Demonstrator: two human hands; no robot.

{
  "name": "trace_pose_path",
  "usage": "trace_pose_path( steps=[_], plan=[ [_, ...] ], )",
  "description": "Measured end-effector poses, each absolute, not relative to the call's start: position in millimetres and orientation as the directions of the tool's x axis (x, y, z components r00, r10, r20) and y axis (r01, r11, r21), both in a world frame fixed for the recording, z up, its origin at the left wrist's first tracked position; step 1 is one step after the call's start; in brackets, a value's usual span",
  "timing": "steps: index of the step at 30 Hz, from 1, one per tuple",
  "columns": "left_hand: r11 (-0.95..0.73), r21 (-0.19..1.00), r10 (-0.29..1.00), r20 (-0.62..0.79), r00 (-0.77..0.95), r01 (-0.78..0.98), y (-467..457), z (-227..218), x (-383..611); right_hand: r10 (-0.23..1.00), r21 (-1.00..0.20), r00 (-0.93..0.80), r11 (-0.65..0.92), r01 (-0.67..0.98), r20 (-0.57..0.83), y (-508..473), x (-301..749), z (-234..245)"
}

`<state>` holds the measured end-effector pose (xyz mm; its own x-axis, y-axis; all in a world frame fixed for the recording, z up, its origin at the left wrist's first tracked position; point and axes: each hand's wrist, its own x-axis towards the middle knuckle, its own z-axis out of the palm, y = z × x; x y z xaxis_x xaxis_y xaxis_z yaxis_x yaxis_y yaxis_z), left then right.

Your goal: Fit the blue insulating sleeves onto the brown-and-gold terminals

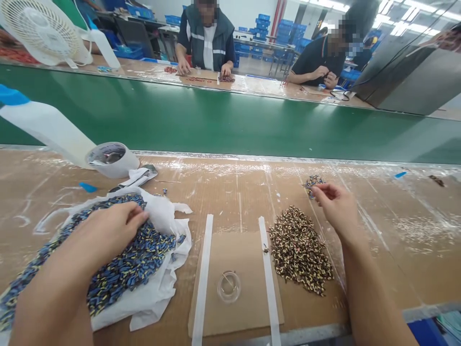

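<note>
Blue-and-yellow parts [122,264] heaped on white paper [158,293] lie under the left hand [108,230], which rests loosely curled and unclenched, while the right hand [336,206] (beside the brown pile [298,250]) pinches its fingertips together at a small blue cluster [311,182] just ahead.

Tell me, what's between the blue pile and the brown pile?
In the head view, a cardboard sheet with two white strips and a small clear dish lies between the blue pile and the brown pile.

Parts heap [118,269] lies on a bag [158,293] at left; second heap [298,250] right of the cardboard sheet [236,254]
</note>
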<state>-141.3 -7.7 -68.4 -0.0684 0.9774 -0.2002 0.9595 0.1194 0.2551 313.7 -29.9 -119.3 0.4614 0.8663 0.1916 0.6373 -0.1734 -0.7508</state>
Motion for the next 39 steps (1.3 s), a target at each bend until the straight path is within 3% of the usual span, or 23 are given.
trace_pose_path(
  steps=[3, 8, 16, 21, 23, 25, 28, 30, 35, 39],
  plan=[
    [0.142, 0.123, 0.932, -0.352, -0.09, 0.982, -7, -79, -151, 0.793, -0.696, 0.567, -0.278, 0.662, 0.222, -23, 344, -136],
    [0.1, 0.163, 0.912, -0.409, -0.025, 0.981, -10, -87, -151, 0.728, -0.648, 0.623, -0.332, 0.685, 0.285, -24, 350, -141],
    [0.123, 0.183, 0.917, -0.396, -0.042, 0.975, -15, -69, -155, 0.732, -0.698, 0.59, -0.223, 0.68, 0.341, -29, 334, -136],
    [0.124, 0.186, 0.963, -0.258, -0.073, 0.975, -20, -57, -150, 0.769, -0.767, 0.551, -0.126, 0.629, 0.325, -32, 325, -135],
    [0.1, 0.26, 0.983, -0.177, -0.054, 0.96, -21, -52, -147, 0.783, -0.788, 0.539, -0.104, 0.606, 0.312, -32, 321, -132],
    [0.046, 0.406, 0.994, -0.113, 0.0, 0.913, -23, -47, -144, 0.796, -0.812, 0.531, -0.089, 0.576, 0.29, -34, 316, -129],
    [-0.033, 0.662, 0.994, -0.058, 0.095, 0.749, -25, -43, -135, 0.818, -0.855, 0.518, -0.065, 0.515, 0.25, -35, 309, -125],
    [-0.063, 0.772, 0.984, -0.059, 0.17, 0.633, -26, -45, -123, 0.831, -0.872, 0.502, -0.044, 0.487, 0.238, -35, 304, -124],
    [-0.1, 0.893, 0.911, -0.095, 0.401, 0.439, -28, -66, -77, 0.886, -0.856, 0.407, -0.022, 0.516, 0.223, -38, 290, -122],
    [-0.064, 0.922, 0.886, -0.123, 0.448, 0.381, -29, -85, -50, 0.93, -0.83, 0.295, 0.019, 0.558, 0.22, -42, 276, -119]
  ],
)
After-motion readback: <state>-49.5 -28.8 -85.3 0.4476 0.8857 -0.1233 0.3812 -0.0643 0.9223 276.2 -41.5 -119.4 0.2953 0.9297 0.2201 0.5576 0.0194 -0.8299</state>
